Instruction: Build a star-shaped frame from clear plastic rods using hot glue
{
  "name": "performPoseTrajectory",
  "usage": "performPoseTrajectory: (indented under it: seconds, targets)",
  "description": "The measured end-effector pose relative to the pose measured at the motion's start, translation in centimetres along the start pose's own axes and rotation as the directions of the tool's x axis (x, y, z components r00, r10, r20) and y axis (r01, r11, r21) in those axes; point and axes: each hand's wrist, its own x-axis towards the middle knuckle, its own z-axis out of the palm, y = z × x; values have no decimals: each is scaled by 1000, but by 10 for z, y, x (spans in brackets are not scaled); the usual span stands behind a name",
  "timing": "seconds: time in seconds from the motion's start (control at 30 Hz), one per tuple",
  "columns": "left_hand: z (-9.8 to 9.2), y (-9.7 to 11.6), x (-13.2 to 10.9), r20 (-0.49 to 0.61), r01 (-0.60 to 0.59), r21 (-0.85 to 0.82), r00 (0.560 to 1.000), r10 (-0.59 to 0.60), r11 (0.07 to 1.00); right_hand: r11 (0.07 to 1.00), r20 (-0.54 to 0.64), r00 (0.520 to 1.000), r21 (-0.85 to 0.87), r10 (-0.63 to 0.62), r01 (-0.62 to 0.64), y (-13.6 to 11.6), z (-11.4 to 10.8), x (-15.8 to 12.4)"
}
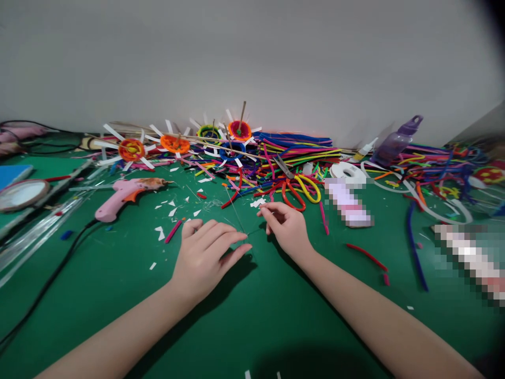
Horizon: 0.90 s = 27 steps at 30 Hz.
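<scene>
My left hand [211,255] is held low over the green table, its thumb and index finger brought close together. A thin, clear strand [238,213] meets these fingertips and slants up and away across the table. My right hand [288,227] is just to the right, thumb and fingertips pinched with the other fingers curled. Whatever lies in that pinch is too small to make out. White paper scraps [258,202] lie beyond the right fingertips. Beside the left knuckles is a short pink piece of pipe cleaner [173,231].
Left of my hands lies a pink glue gun [118,197] with a black cord. Scissors [294,181] with red and yellow handles rest ahead, before bundled pipe cleaners [300,147]. Colourful round pieces with white strips [132,150] line the back. A purple bottle [396,141] leans at back right.
</scene>
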Motion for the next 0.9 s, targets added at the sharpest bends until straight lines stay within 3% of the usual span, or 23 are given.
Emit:
performPoseTrajectory:
  seconds: [0.33, 0.9]
  targets:
    - [4, -5, 0, -9, -1, -8, 1000, 1, 1000, 998, 6, 999, -39, -40, 40, 5, 3, 8]
    - [1, -11, -3, -11, 98, -52, 995, -99, 994, 997, 47, 997, -62, -53, 56, 11, 8, 17]
